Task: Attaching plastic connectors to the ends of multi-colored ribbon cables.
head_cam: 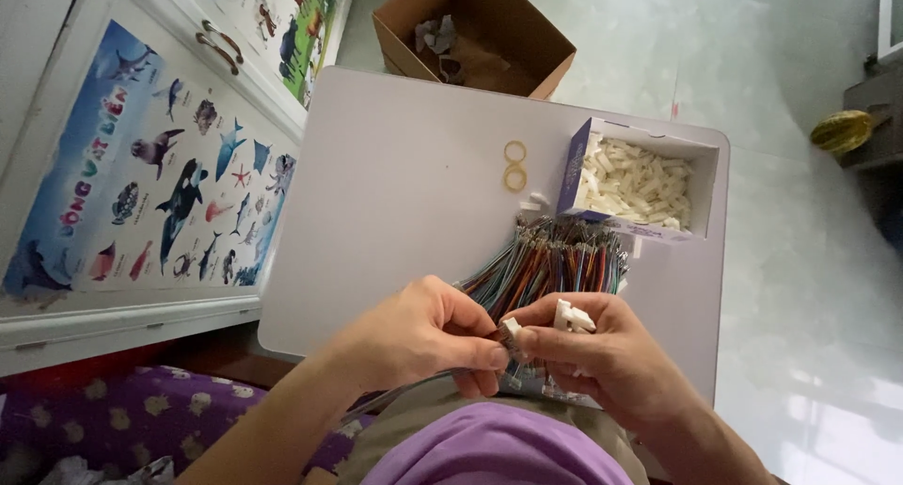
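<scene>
Hands meet low centre of frame, over the near edge of the table [395, 165]. Left hand [428, 339] pinches thin wire ends between thumb and forefinger, tips aimed right. Right hand [602, 353] pinches one small white connector [511, 328] at its fingertips, touching the wire ends, and keeps a few spare connectors [572, 317] tucked against the upper fingers. Both hands closed in a grasp, nothing loose.

Wire bundle [555, 259] fans from the hands up toward centre-right; multicoloured strands, far ends lying just below the box [572, 170].

Judgement on the step: looks like seating wire ends into the connector. Best done with the left pinch close to the tips so the strands stay stiff, connector held square to them, push straight with no twist. Spare connectors are near the working fingers; a slip could drop them.

Box at upper right of the table, open, full of white connectors, close to the table's far right corner. Two rubber bands [514, 165] lie just left of it. Left half of the table is bare, good room for sorting. Near edge sits right under the hands; dropped parts would likely land in the lap.

Cardboard box [527, 33] on the floor beyond the far edge, poster cabinet [141, 184] at left.
</scene>
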